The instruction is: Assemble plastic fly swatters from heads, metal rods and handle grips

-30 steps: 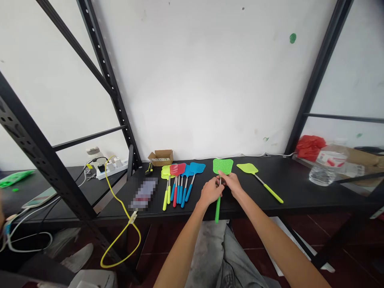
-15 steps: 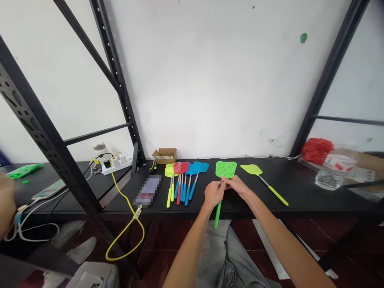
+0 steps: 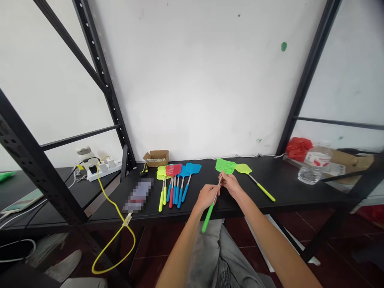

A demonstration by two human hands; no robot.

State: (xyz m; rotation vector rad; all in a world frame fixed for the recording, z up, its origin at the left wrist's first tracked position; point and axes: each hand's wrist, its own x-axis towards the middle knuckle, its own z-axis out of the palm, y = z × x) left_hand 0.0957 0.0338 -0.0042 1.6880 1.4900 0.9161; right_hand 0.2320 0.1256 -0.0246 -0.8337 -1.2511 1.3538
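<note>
A green fly swatter [image 3: 208,218] is between my two hands over the table's front edge, its perforated head pointing away and its handle toward my lap. My left hand [image 3: 209,195] is closed around the metal shaft, just above the green grip. Higher up, my right hand [image 3: 230,183] pinches the shaft close below the head. To the right lies a yellow-green fly swatter [image 3: 266,192], its head close to the green one. On the left, several fly swatters with blue [image 3: 193,168], red [image 3: 174,170] and yellow [image 3: 162,172] heads lie overlapping in a row.
A small open cardboard box [image 3: 157,158] and a yellow-black cutter [image 3: 144,170] stand behind a blurred phone-like item [image 3: 138,195]. A yellow cable [image 3: 114,204] hangs over the edge by a power strip [image 3: 103,169]. On the right are a plastic bottle [image 3: 315,164] and a red bag [image 3: 299,149].
The green swatter has tilted, its handle swinging left. My hands have moved apart along the shaft, the left one lower. The whole view has shifted slightly right.
</note>
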